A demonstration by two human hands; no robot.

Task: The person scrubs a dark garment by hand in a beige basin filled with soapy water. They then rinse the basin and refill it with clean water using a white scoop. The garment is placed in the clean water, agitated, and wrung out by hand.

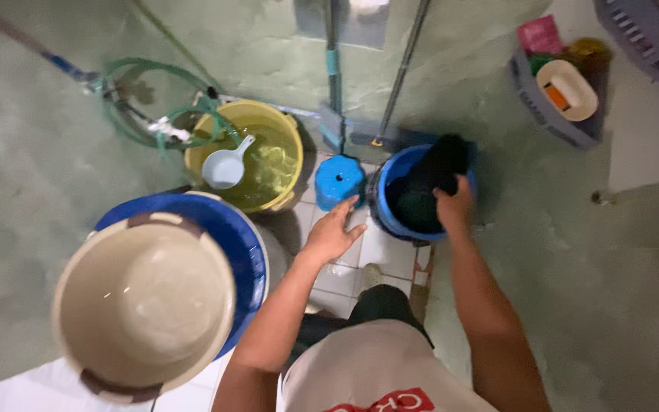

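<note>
We see R hand [453, 204] gripping dark wet cloth [438, 169] over round blue plastic bucket [419, 194]; L hand [332, 233] spread loose, near small blue stool [339, 181].

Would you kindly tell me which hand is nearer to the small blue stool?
Left. The left hand reaches just below the small blue stool, fingertips almost at its edge. The right hand is farther right, gripping dark cloth at the blue bucket.

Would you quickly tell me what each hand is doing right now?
Left hand: open, fingers spread, reaching toward the small blue stool.
Right hand: closed on dark cloth at the blue bucket.
</note>
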